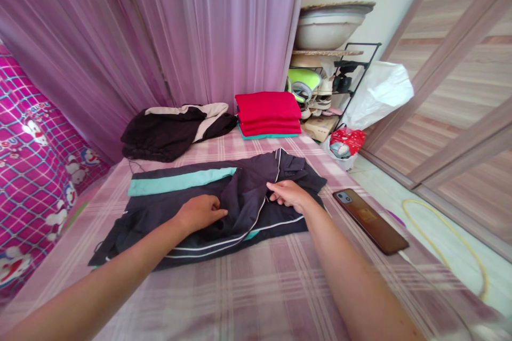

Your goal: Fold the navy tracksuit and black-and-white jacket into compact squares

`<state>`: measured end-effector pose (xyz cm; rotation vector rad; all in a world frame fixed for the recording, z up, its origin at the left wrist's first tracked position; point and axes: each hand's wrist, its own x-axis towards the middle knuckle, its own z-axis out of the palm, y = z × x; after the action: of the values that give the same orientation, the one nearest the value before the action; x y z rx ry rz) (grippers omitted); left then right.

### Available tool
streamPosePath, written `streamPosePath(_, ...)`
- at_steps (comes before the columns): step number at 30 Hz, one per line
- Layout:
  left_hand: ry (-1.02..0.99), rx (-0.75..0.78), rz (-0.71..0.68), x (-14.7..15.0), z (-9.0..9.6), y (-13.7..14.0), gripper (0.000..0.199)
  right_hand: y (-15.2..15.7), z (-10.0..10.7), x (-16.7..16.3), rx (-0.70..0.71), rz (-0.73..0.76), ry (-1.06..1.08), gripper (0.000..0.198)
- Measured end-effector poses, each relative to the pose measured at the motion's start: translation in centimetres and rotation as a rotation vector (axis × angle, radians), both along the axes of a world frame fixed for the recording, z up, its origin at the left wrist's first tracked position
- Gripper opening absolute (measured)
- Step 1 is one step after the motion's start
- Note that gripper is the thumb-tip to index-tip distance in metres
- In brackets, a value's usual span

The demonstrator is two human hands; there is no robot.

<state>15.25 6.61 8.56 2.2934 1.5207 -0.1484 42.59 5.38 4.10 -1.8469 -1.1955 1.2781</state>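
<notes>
A dark navy jacket point(168, 205) with white piping and a mint-green stripe lies across the bed in front of me, partly folded over itself. My left hand point(202, 212) is on the middle of the jacket, its fingers curled into the cloth and the thumb beside them; the fingertips are partly hidden. Near the collar end, my right hand point(288, 194) pinches a piped edge of the jacket between thumb and fingers. The cloth between both hands is rumpled and slightly raised.
Behind the jacket are a black-and-white folded garment point(172, 130) and a stack of red clothes point(268, 112). A phone point(370, 221) on a cable lies at the bed's right side. Beyond stand a shoe rack point(352, 72), a white bag point(378, 96) and wooden sliding doors point(448, 74).
</notes>
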Motion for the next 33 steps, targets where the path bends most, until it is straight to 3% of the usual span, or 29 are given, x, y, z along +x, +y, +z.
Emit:
streamPosePath(6,-0.053,-0.008,0.059,-1.3,-0.2,0.8,0.026,-0.3,-0.2,-1.1,0.081,-0.083,-0.038,0.023)
streamPosePath(10,0.032,0.035,0.071,-2.2,0.0,1.0,0.021,-0.8,-0.5,-0.2,0.075,0.0,-0.196,0.022)
streamPosePath(14,0.164,0.092,0.062,-1.4,1.4,0.5,0.028,-0.9,0.8,0.4,0.062,0.112,-0.498,0.034)
streamPosePath(17,0.125,0.226,-0.034,0.4,2.8,1.4,0.037,0.3,2.8,0.1,0.239,0.031,-0.76,0.04)
streamPosePath(20,0.013,0.336,-0.182,2.7,2.7,3.9,0.045,3.1,4.0,-1.7,0.466,-0.025,-0.829,0.036)
streamPosePath(23,0.053,0.276,-0.189,4.4,0.2,6.4,0.055,6.0,3.0,-3.9,0.658,0.179,-0.824,0.045)
streamPosePath(25,0.11,0.159,-0.161,4.6,-2.0,7.4,0.059,7.2,1.2,-4.6,0.595,0.387,-0.856,0.052)
streamPosePath(27,0.116,0.112,-0.156,4.4,-3.9,7.6,0.06,8.0,-0.5,-4.3,0.434,0.496,-0.896,0.058)
streamPosePath(30,0.081,0.11,-0.154,3.9,-5.1,7.4,0.058,8.7,-1.8,-3.0,0.285,0.467,-0.948,0.063)
streamPosePath(33,0.06,0.076,-0.145,4.0,-4.9,7.2,0.058,9.6,-1.1,-2.6,0.213,0.416,-0.954,0.061)
